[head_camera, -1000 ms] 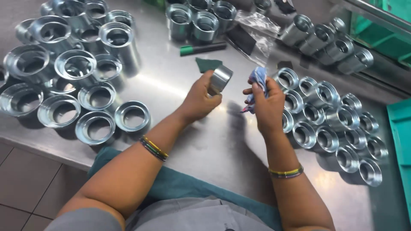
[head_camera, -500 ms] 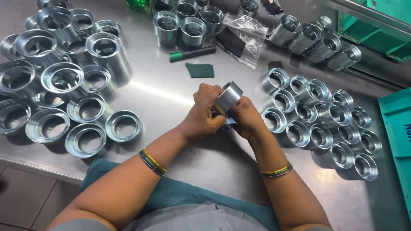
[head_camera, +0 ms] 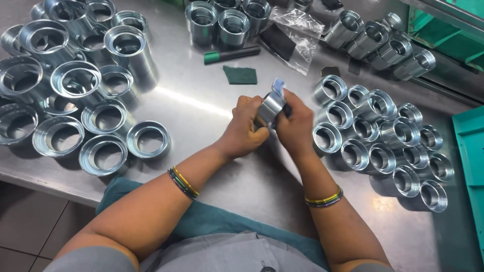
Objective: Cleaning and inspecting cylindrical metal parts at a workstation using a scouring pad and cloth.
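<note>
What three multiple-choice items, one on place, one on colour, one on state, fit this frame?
1. Where does the small green square pad lie?
A. on the steel table
B. inside a ring
C. on the floor

2. What colour is the tray edge at far right?
A. red
B. teal
C. white

3. How is the small shiny metal cylinder held?
A. by the left hand only
B. lying free
C. between both hands

Answers: 1 A, it rests flat on the steel table; 2 B, plainly teal; 3 C, left hand and right hand both grip it.
</note>
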